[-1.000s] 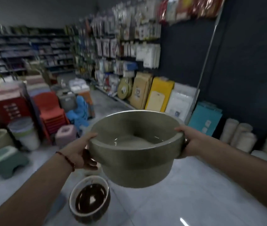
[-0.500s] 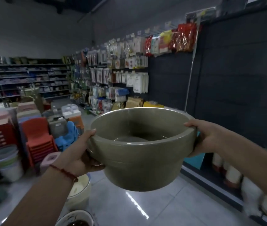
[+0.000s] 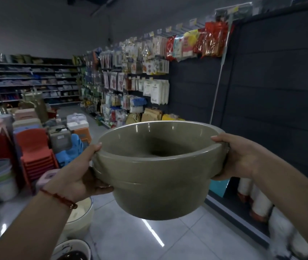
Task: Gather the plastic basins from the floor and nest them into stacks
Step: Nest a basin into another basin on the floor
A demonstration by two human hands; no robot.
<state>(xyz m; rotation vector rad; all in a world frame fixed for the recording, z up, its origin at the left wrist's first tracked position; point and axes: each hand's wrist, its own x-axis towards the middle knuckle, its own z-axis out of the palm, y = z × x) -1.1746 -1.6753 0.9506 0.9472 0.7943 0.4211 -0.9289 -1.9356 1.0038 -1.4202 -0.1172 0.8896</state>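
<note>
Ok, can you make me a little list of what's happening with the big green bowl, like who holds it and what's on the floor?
place: shop aisle with stocked shelves
held thing: olive green basin, upright, lifted above the floor
inside the basin: looks empty
left hand: grips the basin's left rim, thumb on top
right hand: grips the basin's right rim, thumb on top
on the floor below: cream basin, partly hidden by the left arm
also on the floor: dark-lined basin at the bottom edge
nested yet: no
</note>
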